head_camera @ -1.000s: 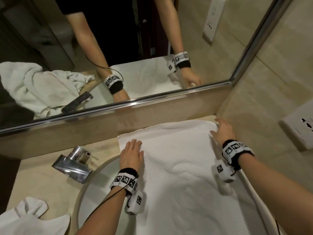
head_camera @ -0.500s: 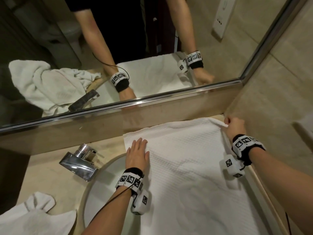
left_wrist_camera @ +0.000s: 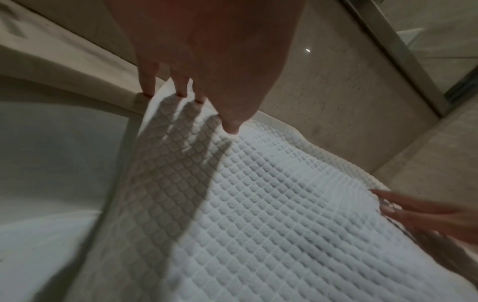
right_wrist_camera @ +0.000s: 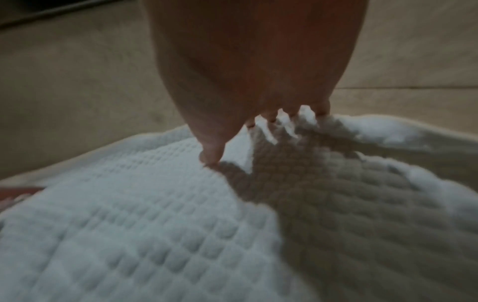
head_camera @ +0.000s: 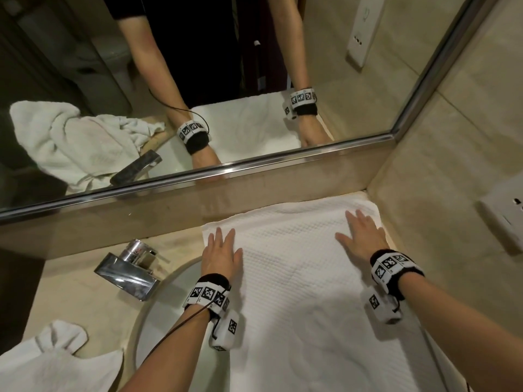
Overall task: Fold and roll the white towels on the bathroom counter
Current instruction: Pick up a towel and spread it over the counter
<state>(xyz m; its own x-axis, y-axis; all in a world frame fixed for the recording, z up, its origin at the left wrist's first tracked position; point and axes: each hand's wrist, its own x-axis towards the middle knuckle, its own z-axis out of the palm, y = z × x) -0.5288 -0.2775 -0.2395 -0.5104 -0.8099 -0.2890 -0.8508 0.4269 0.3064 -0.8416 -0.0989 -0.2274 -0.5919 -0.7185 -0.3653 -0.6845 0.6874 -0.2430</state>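
Observation:
A white waffle-weave towel (head_camera: 297,278) lies spread flat on the counter, its left side hanging over the sink. My left hand (head_camera: 222,250) lies flat on the towel's far left corner, fingers straight. My right hand (head_camera: 360,233) lies flat near the far right corner, fingers spread. The left wrist view shows my left fingertips (left_wrist_camera: 181,92) touching the towel (left_wrist_camera: 271,204) edge, with my right hand (left_wrist_camera: 419,212) at the right. In the right wrist view my right fingertips (right_wrist_camera: 271,118) press on the towel (right_wrist_camera: 155,224).
A chrome faucet (head_camera: 130,267) stands left of the white sink (head_camera: 169,306). A second, crumpled white towel (head_camera: 48,360) lies at the near left of the beige counter (head_camera: 65,292). The mirror (head_camera: 198,80) runs along the back wall; a socket (head_camera: 506,219) sits on the right wall.
My right hand let go of the towel's far right corner and moved inward, now lying flat on the towel. My left hand stayed flat at the left corner.

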